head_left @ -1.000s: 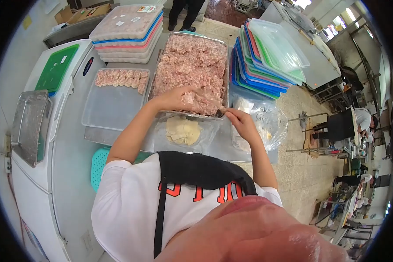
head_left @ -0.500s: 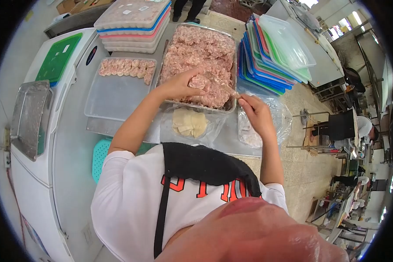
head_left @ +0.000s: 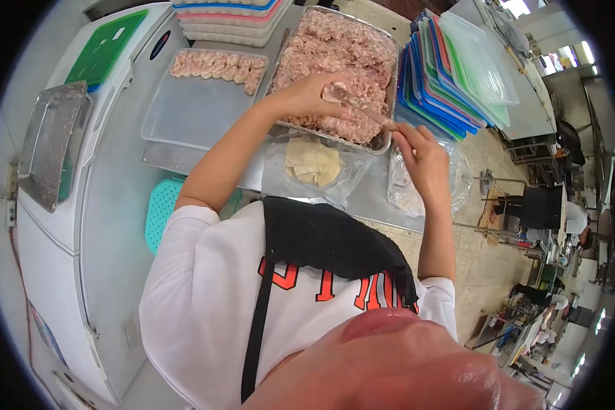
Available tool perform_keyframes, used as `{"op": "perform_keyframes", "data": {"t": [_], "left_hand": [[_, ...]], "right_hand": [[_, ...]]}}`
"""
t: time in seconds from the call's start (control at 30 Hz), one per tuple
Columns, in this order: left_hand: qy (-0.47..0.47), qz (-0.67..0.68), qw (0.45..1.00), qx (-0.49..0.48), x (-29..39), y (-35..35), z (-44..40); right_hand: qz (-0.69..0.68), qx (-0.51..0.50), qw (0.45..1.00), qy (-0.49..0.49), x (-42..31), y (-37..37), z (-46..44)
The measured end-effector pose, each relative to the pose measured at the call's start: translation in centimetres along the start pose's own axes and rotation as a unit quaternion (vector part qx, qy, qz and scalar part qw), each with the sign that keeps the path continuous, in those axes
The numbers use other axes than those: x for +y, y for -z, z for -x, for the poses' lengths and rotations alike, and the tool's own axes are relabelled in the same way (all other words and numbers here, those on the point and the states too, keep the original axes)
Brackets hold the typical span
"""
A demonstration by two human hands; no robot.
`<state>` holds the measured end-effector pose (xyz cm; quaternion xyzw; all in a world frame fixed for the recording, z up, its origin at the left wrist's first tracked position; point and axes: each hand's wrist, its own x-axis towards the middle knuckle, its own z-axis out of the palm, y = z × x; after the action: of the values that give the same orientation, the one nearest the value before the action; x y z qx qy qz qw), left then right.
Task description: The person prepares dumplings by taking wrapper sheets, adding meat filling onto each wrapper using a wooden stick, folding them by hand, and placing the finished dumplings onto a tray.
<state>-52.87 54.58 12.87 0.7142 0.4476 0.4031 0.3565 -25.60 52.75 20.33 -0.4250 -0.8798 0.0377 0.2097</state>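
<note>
Over a metal tray (head_left: 335, 139) heaped with minced meat (head_left: 342, 41), my left hand (head_left: 311, 98) cups a dumpling (head_left: 333, 91) with pale filling showing on top. My right hand (head_left: 424, 150) grips the handle of a flat spatula (head_left: 370, 114) smeared with meat. Its far end meets the filling at my left fingers. Just below the tray, a stack of round dough wrappers (head_left: 312, 161) lies on plastic. To the left, formed dumplings (head_left: 219, 67) sit in close rows at the top of a clear plastic tray (head_left: 191, 113).
Stacked dumpling trays (head_left: 232, 27) stand behind on the left. Coloured lids (head_left: 437, 82) are piled at the right. A plastic-wrapped packet (head_left: 404, 186) lies near the table edge. A teal basket (head_left: 162, 212) sits below left, beside a white freezer (head_left: 55, 253). Other people work far right.
The view has tilted, so the table things appear higher and further right. The spatula end has come onto the filling in my left hand. Both hands keep their hold.
</note>
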Motion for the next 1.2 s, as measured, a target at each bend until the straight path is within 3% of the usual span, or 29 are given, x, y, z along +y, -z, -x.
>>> {"op": "perform_keyframes", "data": {"t": [0.13,0.2,0.3,0.4,0.5,0.6,0.7,0.8,0.9,1.2], "left_hand": [[-0.026,-0.028,0.999,0.035,0.5,0.2,1.0],[-0.031,-0.032,0.999,0.027,0.7,0.6,1.0],[0.028,-0.048,0.995,0.085,-0.7,0.9,2.1],[0.077,-0.094,0.990,0.077,-4.0,2.8,4.1],[0.164,-0.036,0.980,0.110,-6.5,5.2,8.0],[0.248,-0.061,0.954,0.158,-14.3,6.9,12.3],[0.243,-0.247,0.914,0.210,-17.5,7.6,14.1],[0.219,-0.239,0.909,0.261,-19.7,8.3,13.2],[0.301,-0.225,0.886,0.271,-16.7,7.5,11.5],[0.165,-0.283,0.907,0.262,-21.2,7.3,9.2]], "right_hand": [[-0.148,-0.018,0.989,-0.014,0.3,-0.5,0.2],[-0.154,-0.062,0.986,-0.015,0.7,-2.2,0.3],[-0.180,-0.094,0.979,-0.024,2.0,-2.6,-0.3],[-0.241,-0.066,0.966,-0.063,3.2,-3.1,0.4],[-0.258,-0.090,0.958,-0.093,4.5,-3.8,1.2],[-0.276,-0.084,0.953,-0.097,5.2,-4.9,1.9],[-0.274,-0.080,0.954,-0.089,4.8,-5.2,1.9],[-0.278,-0.080,0.954,-0.081,4.5,-5.6,1.6],[-0.272,-0.087,0.955,-0.085,4.2,-5.9,1.5],[-0.201,-0.110,0.972,-0.051,3.8,-8.4,1.3]]}}
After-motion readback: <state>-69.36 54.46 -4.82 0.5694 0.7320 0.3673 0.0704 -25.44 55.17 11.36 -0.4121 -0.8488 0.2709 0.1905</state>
